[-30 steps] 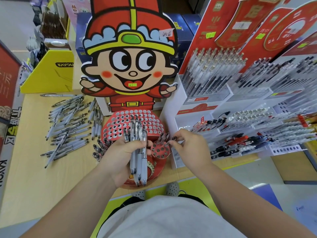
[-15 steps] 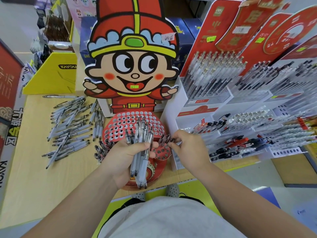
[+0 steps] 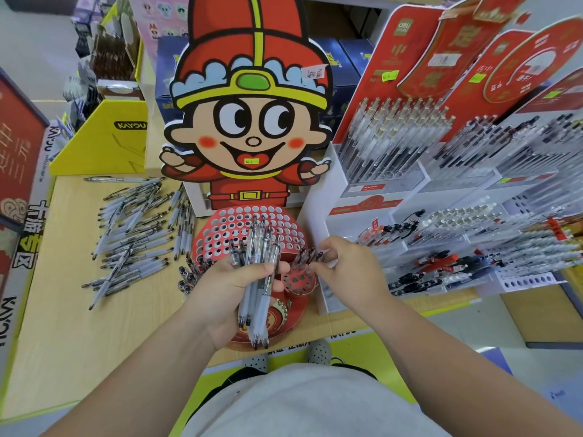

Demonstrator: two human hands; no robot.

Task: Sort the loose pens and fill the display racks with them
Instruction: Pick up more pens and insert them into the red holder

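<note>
My left hand (image 3: 227,291) grips a bundle of clear pens with grey grips (image 3: 258,279), held upright over the red display rack (image 3: 220,234), whose round holes are mostly bare. My right hand (image 3: 350,272) pinches the dark top of a pen (image 3: 317,257) standing in the rack's small lower tier (image 3: 299,279), beside a few other seated pens. A heap of loose pens (image 3: 132,228) lies on the wooden table (image 3: 63,326) to the left of the rack. A few dark pens (image 3: 189,275) stand in the rack's left rim.
A big cartoon-figure cardboard sign (image 3: 249,121) rises behind the red rack. White tiered pen racks (image 3: 441,222) filled with pens stand at right. A yellow cardboard box (image 3: 104,140) sits at back left. The table's front edge is just below my hands.
My left hand has tilted and shifted the bundle slightly. My right hand stays at the rack's small tier, its fingers working on the pen tops there.
</note>
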